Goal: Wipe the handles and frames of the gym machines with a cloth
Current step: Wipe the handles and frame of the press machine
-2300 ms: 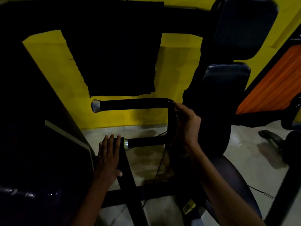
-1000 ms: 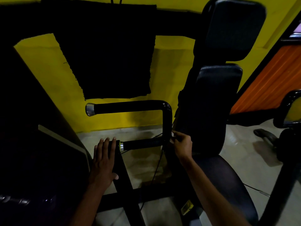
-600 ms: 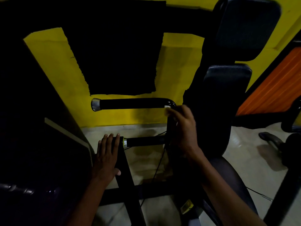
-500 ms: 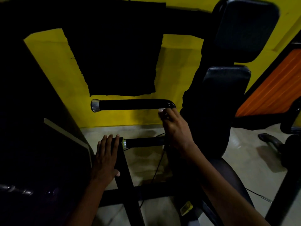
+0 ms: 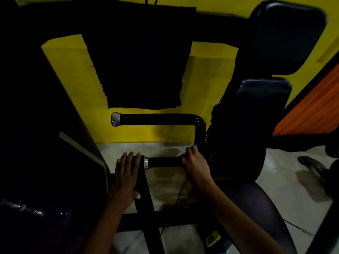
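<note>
My left hand point(image 5: 125, 180) lies flat, fingers straight and together, on top of a black frame bar point(image 5: 146, 202) at lower centre of the frame; it grasps nothing. My right hand point(image 5: 196, 166) sits at centre, fingers curled over the inner end of the lower handle point(image 5: 164, 161), where that handle meets the upright tube point(image 5: 199, 136). The fingers are wrapped on the handle. The cloth is not discernible in this hand; the light is too low to say whether it lies under the fingers.

Handles counted: two. The lower handle is short and black with one silver ring at its left end, just beside my left fingertips. The upper handle point(image 5: 157, 119) is longer, black, with one silver cap at its left end, and it bends down at the right into the upright tube.

Pads counted: three. An upper back pad point(image 5: 286, 35) at upper right, a lower back pad point(image 5: 260, 110) beneath it, and a seat pad point(image 5: 256, 204) at lower right, all dark.

One black panel point(image 5: 139, 61) hangs against the yellow wall point(image 5: 207, 74) at upper centre. One orange slatted surface point(image 5: 315, 109) shows at the right edge. The floor point(image 5: 286, 189) is pale. One thin cable point(image 5: 180, 191) drops below my right hand.
</note>
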A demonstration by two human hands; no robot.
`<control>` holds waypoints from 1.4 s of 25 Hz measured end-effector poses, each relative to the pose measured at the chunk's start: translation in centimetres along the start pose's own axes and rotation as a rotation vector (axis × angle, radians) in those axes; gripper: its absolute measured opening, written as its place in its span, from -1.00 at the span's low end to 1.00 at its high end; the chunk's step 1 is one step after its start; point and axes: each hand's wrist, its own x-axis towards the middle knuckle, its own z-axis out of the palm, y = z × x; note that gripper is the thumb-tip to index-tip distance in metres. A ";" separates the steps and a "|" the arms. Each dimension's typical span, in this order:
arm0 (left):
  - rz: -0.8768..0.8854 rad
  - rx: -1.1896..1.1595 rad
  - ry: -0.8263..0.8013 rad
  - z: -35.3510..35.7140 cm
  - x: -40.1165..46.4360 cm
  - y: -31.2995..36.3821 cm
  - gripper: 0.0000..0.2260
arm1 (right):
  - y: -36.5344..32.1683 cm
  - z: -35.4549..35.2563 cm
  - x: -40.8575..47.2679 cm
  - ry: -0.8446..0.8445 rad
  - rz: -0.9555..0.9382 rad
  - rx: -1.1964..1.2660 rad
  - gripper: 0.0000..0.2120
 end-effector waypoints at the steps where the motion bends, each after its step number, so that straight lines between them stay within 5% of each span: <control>1: -0.002 0.008 0.000 0.0 0.0 0.0 0.47 | 0.4 -0.5 0.8 0.045 -0.004 -0.025 -0.77; 3: -0.001 0.019 -0.010 -0.1 0.0 0.0 0.45 | 1.7 -2.2 2.7 0.221 -0.054 -0.096 -0.94; 5: -0.006 0.017 -0.017 -0.2 -0.2 0.2 0.44 | 2.9 -3.5 4.2 0.352 -0.105 -0.188 -0.83; 7: -0.003 0.016 -0.018 -0.3 -0.2 0.3 0.44 | 3.6 -3.3 4.0 0.343 -0.126 -0.218 -0.96; 9: -0.009 0.018 -0.008 -0.4 -0.3 0.4 0.45 | 3.3 -2.1 2.9 0.306 -0.081 -0.203 -0.83; 13: -0.010 0.036 -0.018 -0.5 -0.3 0.2 0.45 | 0.2 1.1 -0.5 0.221 0.143 0.073 -0.63; 18: 0.002 0.015 -0.008 -0.5 -0.4 0.3 0.45 | -2.8 2.3 0.5 0.268 0.416 0.507 -0.79; 26: 0.027 0.064 -0.003 -0.2 -0.7 -0.3 0.46 | -12.1 1.1 4.1 0.246 0.313 0.734 -0.81; 33: 0.022 0.047 -0.010 -0.3 -0.4 -0.4 0.42 | -2.6 0.9 0.4 0.276 0.548 0.274 -0.79; 35: 0.017 0.034 -0.011 -0.4 -0.6 -0.3 0.42 | -2.5 2.0 0.2 0.242 0.572 0.338 -0.80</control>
